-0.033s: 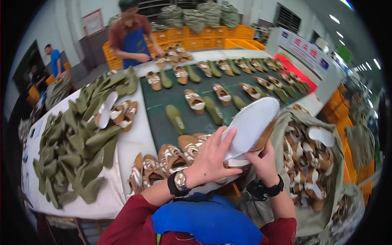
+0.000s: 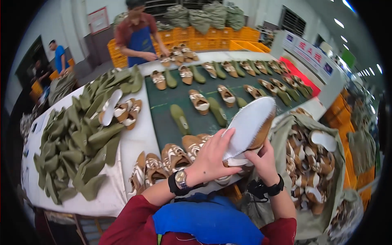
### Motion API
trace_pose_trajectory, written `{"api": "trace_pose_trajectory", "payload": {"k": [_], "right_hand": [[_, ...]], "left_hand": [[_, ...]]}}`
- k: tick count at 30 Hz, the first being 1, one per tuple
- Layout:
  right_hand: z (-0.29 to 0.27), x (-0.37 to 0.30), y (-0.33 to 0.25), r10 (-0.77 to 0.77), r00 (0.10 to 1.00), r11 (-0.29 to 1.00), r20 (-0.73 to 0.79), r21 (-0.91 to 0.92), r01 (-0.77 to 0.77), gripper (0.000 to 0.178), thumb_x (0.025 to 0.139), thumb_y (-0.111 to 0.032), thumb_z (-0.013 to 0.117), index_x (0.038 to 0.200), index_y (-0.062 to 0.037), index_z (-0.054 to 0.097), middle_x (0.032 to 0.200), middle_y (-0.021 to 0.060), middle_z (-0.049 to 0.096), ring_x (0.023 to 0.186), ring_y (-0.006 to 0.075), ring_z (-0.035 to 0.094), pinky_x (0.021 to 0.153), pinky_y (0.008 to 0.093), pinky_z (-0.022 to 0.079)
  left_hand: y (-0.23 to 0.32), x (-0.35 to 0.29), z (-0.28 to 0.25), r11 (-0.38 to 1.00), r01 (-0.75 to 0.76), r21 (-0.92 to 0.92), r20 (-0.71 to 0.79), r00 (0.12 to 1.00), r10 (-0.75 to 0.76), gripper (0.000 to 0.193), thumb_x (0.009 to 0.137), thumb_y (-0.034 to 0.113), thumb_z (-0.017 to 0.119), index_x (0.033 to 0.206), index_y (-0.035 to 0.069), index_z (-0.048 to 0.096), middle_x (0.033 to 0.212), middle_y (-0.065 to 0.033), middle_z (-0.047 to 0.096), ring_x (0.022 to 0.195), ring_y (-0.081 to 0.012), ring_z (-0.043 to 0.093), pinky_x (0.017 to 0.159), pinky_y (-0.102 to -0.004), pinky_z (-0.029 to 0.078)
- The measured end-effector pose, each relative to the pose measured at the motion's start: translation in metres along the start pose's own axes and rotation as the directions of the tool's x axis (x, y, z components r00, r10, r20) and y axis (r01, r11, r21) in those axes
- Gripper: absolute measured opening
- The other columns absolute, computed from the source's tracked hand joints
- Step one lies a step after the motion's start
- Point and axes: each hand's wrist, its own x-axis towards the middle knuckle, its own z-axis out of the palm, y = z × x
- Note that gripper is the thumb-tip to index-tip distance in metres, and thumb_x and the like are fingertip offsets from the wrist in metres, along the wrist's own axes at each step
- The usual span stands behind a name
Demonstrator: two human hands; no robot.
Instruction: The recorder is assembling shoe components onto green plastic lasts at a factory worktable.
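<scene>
Between my two hands a brown shoe upper (image 2: 251, 126) is held up, its white stitched underside turned toward me and its toe pointing up and right. My left hand (image 2: 210, 157), with a watch at the wrist, grips the left side near the heel, thumb underneath. On the other side my right hand (image 2: 263, 163) pinches the heel end with its thumb on the underside. Several brown and white shoe uppers (image 2: 174, 157) stand in a row just beyond my left forearm. Green shoe lasts (image 2: 178, 118) and more uppers lie paired on the dark green belt (image 2: 163, 102).
A heap of green lasts (image 2: 69, 151) covers the white table (image 2: 139, 139) at left. To my right a cloth-lined bin (image 2: 335, 204) holds many uppers. Across the belt a co-worker in a blue apron (image 2: 141, 45) handles shoes. Orange crates (image 2: 204, 36) line the back.
The surroundings have shifted slightly rightward in the view. The shoe upper in my hands has tilted a little more upright; both hands keep their grip.
</scene>
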Motion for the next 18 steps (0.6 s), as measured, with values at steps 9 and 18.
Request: {"api": "trace_pose_trajectory", "payload": {"k": [9, 18], "right_hand": [[0.016, 0.021, 0.007, 0.112, 0.977, 0.956, 0.180, -0.288, -0.056, 0.052, 0.079, 0.004, 0.056, 0.128, 0.0001, 0.039, 0.116, 0.0100, 0.049, 0.090, 0.0138, 0.057, 0.079, 0.0246, 0.048], [-0.048, -0.035, -0.038, -0.086, 0.974, 0.601, -0.209, -0.791, -0.116, 0.032, 0.085, -0.002, 0.057, 0.116, -0.0003, 0.054, 0.104, 0.0120, 0.057, 0.089, 0.0191, 0.057, 0.080, 0.0280, 0.046]], "left_hand": [[-0.173, -0.086, -0.066, -0.144, 0.307, -0.941, 0.312, 0.619, -0.721, 0.056, 0.080, 0.015, 0.065, 0.125, 0.002, 0.034, 0.117, -0.0118, 0.051, 0.098, -0.0183, 0.057, 0.079, -0.0303, 0.051], [-0.320, -0.106, -0.194, 0.460, 0.880, 0.116, -0.595, 0.433, -0.677, 0.068, 0.062, 0.031, 0.072, 0.115, 0.002, 0.041, 0.100, -0.0196, 0.056, 0.097, -0.0348, 0.055, 0.084, -0.0404, 0.044]]}}
